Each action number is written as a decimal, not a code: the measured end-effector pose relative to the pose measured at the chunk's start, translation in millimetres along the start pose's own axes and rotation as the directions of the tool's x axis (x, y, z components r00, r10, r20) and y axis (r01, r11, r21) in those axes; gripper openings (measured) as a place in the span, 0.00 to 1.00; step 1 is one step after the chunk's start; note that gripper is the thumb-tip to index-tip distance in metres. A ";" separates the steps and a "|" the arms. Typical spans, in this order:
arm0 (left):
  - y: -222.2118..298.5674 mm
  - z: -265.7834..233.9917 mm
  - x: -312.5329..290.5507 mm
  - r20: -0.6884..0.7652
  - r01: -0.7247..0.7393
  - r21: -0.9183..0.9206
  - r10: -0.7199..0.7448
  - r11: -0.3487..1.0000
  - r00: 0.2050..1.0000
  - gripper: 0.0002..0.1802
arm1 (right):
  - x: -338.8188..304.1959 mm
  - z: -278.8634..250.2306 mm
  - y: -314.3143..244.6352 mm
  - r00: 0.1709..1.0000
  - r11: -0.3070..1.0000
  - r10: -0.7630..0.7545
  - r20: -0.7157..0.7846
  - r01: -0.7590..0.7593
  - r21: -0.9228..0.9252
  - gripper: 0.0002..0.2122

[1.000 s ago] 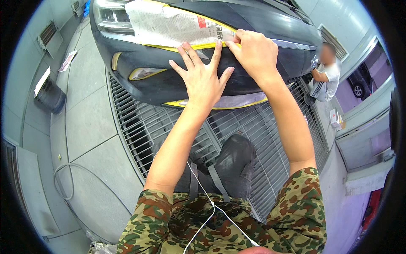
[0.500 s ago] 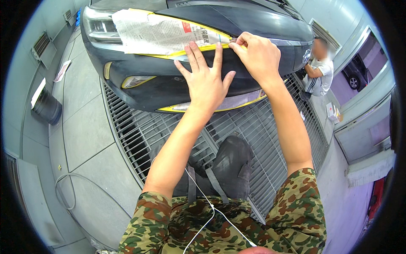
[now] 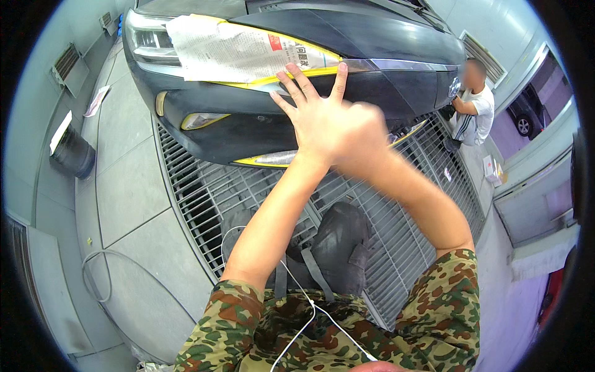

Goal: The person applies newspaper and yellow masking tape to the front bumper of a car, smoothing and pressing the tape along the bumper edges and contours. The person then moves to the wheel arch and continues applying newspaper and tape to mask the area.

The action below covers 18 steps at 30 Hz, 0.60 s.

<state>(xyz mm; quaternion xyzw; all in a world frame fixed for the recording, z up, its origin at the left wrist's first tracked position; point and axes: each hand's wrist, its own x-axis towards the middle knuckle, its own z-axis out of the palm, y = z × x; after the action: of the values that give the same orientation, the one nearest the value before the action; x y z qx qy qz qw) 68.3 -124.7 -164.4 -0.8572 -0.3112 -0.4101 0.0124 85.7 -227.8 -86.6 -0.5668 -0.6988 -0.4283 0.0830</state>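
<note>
A sheet of newspaper point(image 3: 229, 49) covers part of the car's front, with yellow masking tape point(image 3: 248, 82) along its edges. My left hand point(image 3: 310, 115) is open, its fingers spread over the lower tape edge and fingertips resting on it. Behind the hand lies the dark, matte front bumper point(image 3: 248, 136). My right hand point(image 3: 367, 133) is just right of the left one, in front of the bumper, smeared by motion. Its fingers cannot be made out, nor whether they hold anything.
I stand on a metal floor grate point(image 3: 396, 204). A co-worker point(image 3: 477, 111) crouches by the far right of the bumper. At left stand a dark bin point(image 3: 73, 155) and a hose point(image 3: 108, 279) on the floor. Taped paper point(image 3: 273, 159) also covers the lower bumper opening.
My right hand has left the tape's right end and come down and left, beside my left hand. The left hand has shifted slightly right along the tape.
</note>
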 end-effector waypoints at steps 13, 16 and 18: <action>-157.9 -43.5 -22.6 -0.254 -0.124 -0.082 0.100 0.989 0.962 0.44 | 17.8 7.9 -8.3 0.947 0.825 0.320 0.005 -0.281 0.491 0.04; -200.5 -55.7 -13.3 -0.234 -0.180 0.084 0.195 0.980 0.952 0.38 | 35.7 31.7 -22.5 0.979 0.879 0.203 0.030 -0.196 0.435 0.04; -212.4 -60.8 -10.0 -0.183 -0.229 0.123 0.249 0.966 0.951 0.37 | 51.0 49.5 -32.8 0.986 0.909 0.166 0.016 -0.160 0.384 0.05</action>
<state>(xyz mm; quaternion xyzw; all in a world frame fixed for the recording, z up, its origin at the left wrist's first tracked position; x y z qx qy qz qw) -94.2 24.5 -180.9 -0.8422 -0.2224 -0.4720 0.1357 58.2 -156.4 -103.1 -0.5922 -0.7187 -0.2795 0.2337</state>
